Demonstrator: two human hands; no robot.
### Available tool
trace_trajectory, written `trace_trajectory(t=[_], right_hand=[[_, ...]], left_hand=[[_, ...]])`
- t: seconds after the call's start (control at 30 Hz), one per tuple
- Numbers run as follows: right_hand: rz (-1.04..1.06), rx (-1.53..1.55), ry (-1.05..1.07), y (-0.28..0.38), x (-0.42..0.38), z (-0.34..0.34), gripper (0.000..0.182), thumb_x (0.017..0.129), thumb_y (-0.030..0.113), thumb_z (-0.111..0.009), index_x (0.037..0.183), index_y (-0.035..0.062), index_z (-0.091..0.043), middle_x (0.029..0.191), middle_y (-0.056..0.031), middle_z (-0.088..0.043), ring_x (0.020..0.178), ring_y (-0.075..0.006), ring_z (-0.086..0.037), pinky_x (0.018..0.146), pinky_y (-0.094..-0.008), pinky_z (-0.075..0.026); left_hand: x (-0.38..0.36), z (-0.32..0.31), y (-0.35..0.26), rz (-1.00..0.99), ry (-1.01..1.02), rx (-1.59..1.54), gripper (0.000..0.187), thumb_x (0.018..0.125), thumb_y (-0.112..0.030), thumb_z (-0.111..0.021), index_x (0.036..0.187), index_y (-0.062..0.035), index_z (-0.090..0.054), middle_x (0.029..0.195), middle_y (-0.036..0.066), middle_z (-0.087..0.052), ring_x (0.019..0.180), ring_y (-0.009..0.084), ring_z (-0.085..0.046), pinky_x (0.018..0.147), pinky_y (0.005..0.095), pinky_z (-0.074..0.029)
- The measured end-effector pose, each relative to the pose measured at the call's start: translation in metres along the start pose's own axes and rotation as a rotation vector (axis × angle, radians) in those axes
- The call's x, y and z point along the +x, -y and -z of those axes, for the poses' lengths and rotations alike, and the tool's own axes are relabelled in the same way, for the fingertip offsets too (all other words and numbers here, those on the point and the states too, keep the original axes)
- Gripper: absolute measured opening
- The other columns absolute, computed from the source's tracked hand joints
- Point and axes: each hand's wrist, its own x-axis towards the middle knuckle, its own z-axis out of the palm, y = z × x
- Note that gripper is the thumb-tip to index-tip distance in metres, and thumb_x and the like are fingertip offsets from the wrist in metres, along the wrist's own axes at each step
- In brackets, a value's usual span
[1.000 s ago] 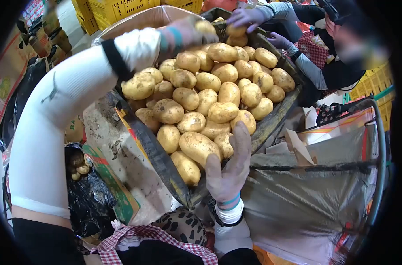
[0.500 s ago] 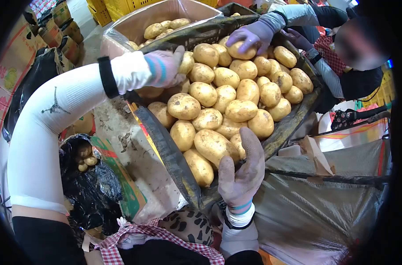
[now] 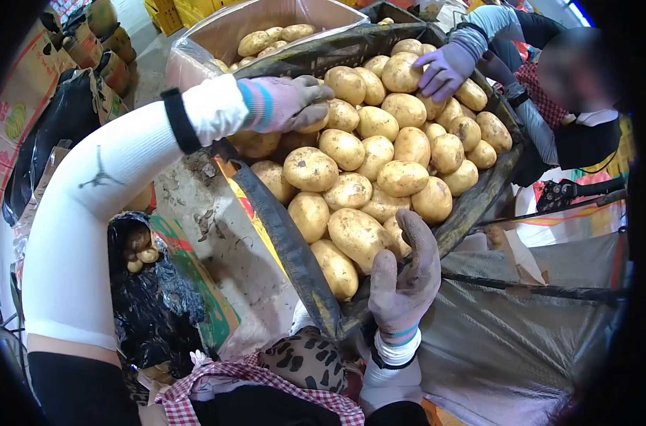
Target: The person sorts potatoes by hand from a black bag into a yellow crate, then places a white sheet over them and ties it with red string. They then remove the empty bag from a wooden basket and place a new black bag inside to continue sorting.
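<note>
A black-lined crate [image 3: 269, 224] is heaped with large pale yellow potatoes [image 3: 358, 234]. My left hand [image 3: 284, 103], in a grey and pink glove with blue stripes, reaches over the crate's far left part. Its fingers curl over a potato [image 3: 317, 126] that they mostly hide. At the near corner my right hand [image 3: 408, 280], in a dirty grey glove, is open with thumb and fingers apart. It is beside the potatoes and grips none of them. Another person's purple-gloved hand [image 3: 447, 67] touches a potato [image 3: 401, 72] on the far right of the heap.
Behind the crate stands a plastic-lined box [image 3: 195, 57] with more potatoes. On the floor at left, an open carton lined with black plastic [image 3: 159, 298] holds a few small potatoes. Grey sheeting [image 3: 507, 334] spreads at right. The other person [image 3: 585, 135] leans in at the far right.
My left hand has moved right, farther over the potatoes. My right hand stays by the near corner. The other person's hand has shifted right across the potatoes. The whole view has shifted slightly.
</note>
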Motion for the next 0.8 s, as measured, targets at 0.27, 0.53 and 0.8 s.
trace_trajectory(t=[0.27, 0.53, 0.8], right_hand=[[0.023, -0.032, -0.038, -0.004, -0.001, -0.003, 0.051, 0.079, 0.007, -0.067, 0.129, 0.0023, -0.054, 0.117, -0.0165, -0.063, 0.101, -0.037, -0.062, 0.09, -0.0443, -0.049], [0.006, -0.01, -0.069, -0.006, -0.002, -0.006, 0.044, 0.085, 0.009, -0.066, 0.127, 0.0021, -0.056, 0.117, -0.0184, -0.063, 0.104, -0.0373, -0.062, 0.092, -0.0429, -0.049], [-0.175, -0.002, -0.042, 0.001, 0.002, -0.014, 0.041, 0.089, 0.013, -0.065, 0.126, -0.0036, -0.058, 0.12, -0.0194, -0.064, 0.111, -0.0295, -0.061, 0.098, -0.0378, -0.047]], left_hand=[[-0.002, 0.003, -0.012, 0.012, 0.253, 0.415, 0.06, 0.091, -0.022, -0.06, 0.145, -0.006, -0.04, 0.157, 0.015, -0.028, 0.147, 0.0352, -0.021, 0.117, 0.0482, -0.028], [-0.151, 0.057, -0.009, 0.041, -0.666, -0.262, 0.051, 0.091, -0.015, -0.065, 0.137, -0.0029, -0.05, 0.139, 0.015, -0.054, 0.13, 0.0262, -0.049, 0.11, 0.0374, -0.038], [-0.48, -0.129, -0.07, 1.338, -0.293, -0.844, 0.049, 0.093, -0.02, -0.066, 0.133, 0.0049, -0.05, 0.122, 0.014, -0.06, 0.113, 0.016, -0.055, 0.102, 0.0285, -0.041]])
